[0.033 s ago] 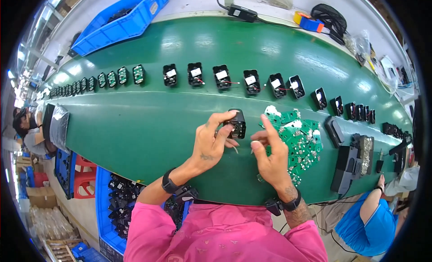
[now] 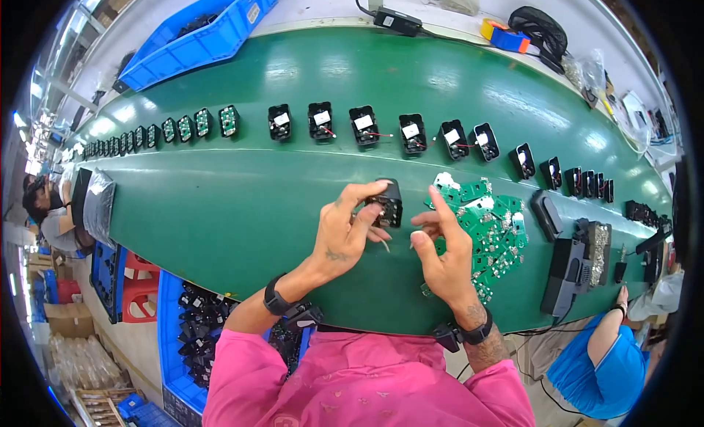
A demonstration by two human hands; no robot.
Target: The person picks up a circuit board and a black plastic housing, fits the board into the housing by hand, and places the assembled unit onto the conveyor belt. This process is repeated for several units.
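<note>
My left hand grips a small black plastic housing over the middle of the green bench, thumb pressed at its open side. Part of the housing is hidden behind the fingers. To its right, my right hand is raised with index finger and thumb apart, holding nothing that I can see. Beside and partly behind that hand lies a loose heap of green circuit boards. Past my hands runs a row of open black housings, one of them with a white label and red wire.
Farther left, housings with green boards inside continue the row. A blue crate stands at the back left, another blue bin below the bench's front edge. A black-grey device lies to the right. A person in blue sits there.
</note>
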